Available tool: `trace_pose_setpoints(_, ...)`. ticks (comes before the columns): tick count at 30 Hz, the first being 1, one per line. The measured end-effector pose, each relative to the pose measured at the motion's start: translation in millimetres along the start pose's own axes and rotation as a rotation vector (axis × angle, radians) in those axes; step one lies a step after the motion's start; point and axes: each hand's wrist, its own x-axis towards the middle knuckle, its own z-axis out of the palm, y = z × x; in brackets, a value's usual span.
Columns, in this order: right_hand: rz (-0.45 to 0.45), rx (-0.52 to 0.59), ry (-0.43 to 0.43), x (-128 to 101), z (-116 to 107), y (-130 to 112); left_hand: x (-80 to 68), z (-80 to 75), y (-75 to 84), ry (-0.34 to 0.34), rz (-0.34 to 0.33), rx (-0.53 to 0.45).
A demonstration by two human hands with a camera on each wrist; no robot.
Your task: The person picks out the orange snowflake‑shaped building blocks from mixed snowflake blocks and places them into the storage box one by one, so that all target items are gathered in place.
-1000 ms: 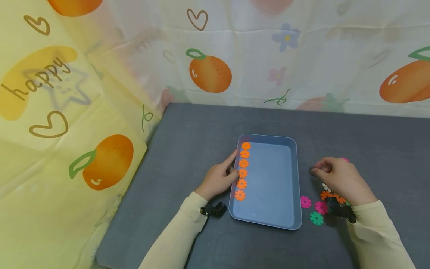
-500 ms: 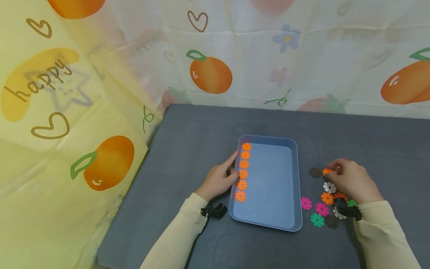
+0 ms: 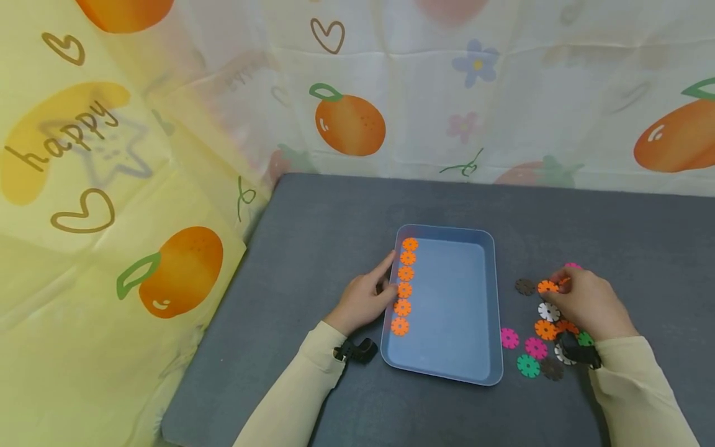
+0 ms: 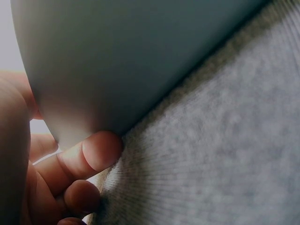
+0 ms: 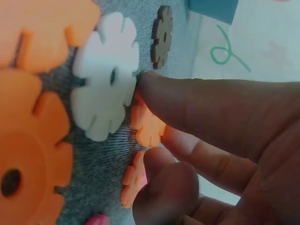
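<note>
In the head view, my left hand (image 3: 360, 301) holds the left wall of a shallow blue tray (image 3: 447, 372), thumb over the rim. The left wrist view shows curled fingertips (image 4: 101, 150) against the tray's outer side (image 4: 126, 56). A column of several orange notched plastic discs (image 3: 406, 273) lies along the tray's left side. To the right of the tray, my right hand (image 3: 594, 304) pinches an orange disc (image 3: 547, 286) low at the tabletop, between thumb and finger. Close by lie a brown disc (image 3: 525, 286) and a white disc (image 5: 105, 77).
Loose discs lie right of the tray, including pink (image 3: 536, 348), green (image 3: 528, 365), another brown one (image 3: 552, 369) and another orange (image 3: 545, 329). Some are partly hidden by my right hand and wrist camera. The grey tabletop (image 3: 313, 217) ends at a patterned curtain (image 3: 419, 93).
My right hand let go of the brown disc, which now lies on the table, and moved right to the orange disc. The left hand stays at the tray.
</note>
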Motion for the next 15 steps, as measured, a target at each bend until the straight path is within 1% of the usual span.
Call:
trace_pose_setpoints(4, -0.018, -0.007, 0.026, -3.3, -0.4, -1.8, -0.1, 1.0, 0.0, 0.002, 0.002, 0.007)
trace_pose_setpoints(10, -0.031, -0.007, 0.033, -8.7, -3.3, -8.4, 0.6, 1.4, -0.7, 0.005, 0.005, -0.002)
trace_pose_setpoints(15, -0.045, -0.001, 0.063, -13.9, -5.4, -16.0, 0.6, 1.0, -0.8, 0.001, -0.003, -0.005)
